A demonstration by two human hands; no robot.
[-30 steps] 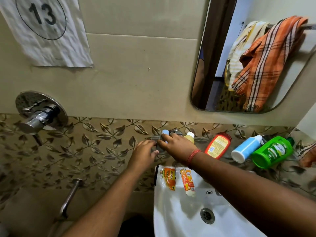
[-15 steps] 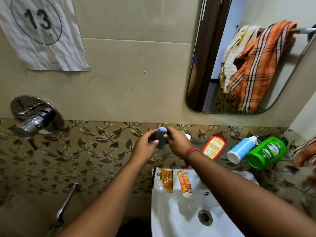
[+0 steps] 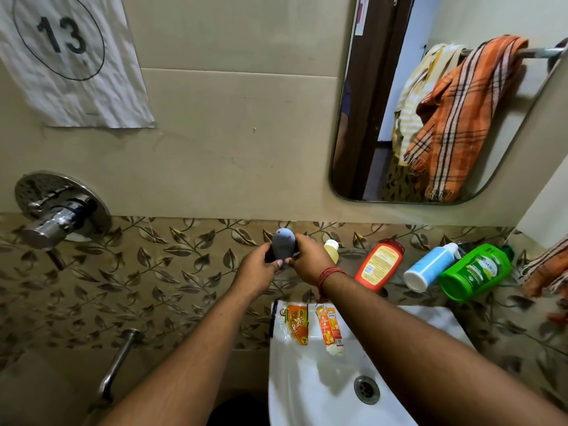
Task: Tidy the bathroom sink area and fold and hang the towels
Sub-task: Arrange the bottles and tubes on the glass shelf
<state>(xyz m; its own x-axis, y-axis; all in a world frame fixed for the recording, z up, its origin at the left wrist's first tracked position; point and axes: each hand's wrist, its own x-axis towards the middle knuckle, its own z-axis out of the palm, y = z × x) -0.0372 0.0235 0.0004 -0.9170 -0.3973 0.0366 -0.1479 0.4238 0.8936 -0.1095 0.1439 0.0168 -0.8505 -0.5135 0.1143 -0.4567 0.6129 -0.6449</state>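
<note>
Wall (image 3: pixel 233 124): smooth beige tile above, with a band of raised leaf-pattern tile just above the sink. Mirror (image 3: pixel 368 118): rounded corners, above and to the right of the sink; it reflects an orange plaid towel (image 3: pixel 461 118) and a pale striped towel (image 3: pixel 412 96), both bunched unfolded over a metal bar. Sink (image 3: pixel 307 395): glossy white ceramic with a steel drain. Two flattened tubes lie on its back rim: an orange sachet-like tube (image 3: pixel 296 324) and a narrower orange-and-white tube (image 3: pixel 330 329), side by side. A narrow shelf runs just above the sink's back edge. On it, to the right of the sink's centre, a red bottle (image 3: pixel 379 265), a white-and-blue bottle (image 3: pixel 428 267) and a green bottle (image 3: pixel 475 272) lie tipped over; a small yellow bottle (image 3: pixel 332 250) stands upright.

Left hand (image 3: pixel 258 272) and right hand (image 3: pixel 310 259): both curled around a small grey-blue rounded container (image 3: pixel 284 244), held in the air above the sink's left rear corner, fingers pinching its sides from either side. The material is probably smooth plastic; whether it has a cap cannot be told.

Step in hand, as judged: setting this container upright on the shelf. Good practice is to keep both grips low on the body, lower it base-first onto a bare part of the shelf beside the yellow bottle, and release only once it stands steady. The tipped bottles and the towels remain to be dealt with.
</note>
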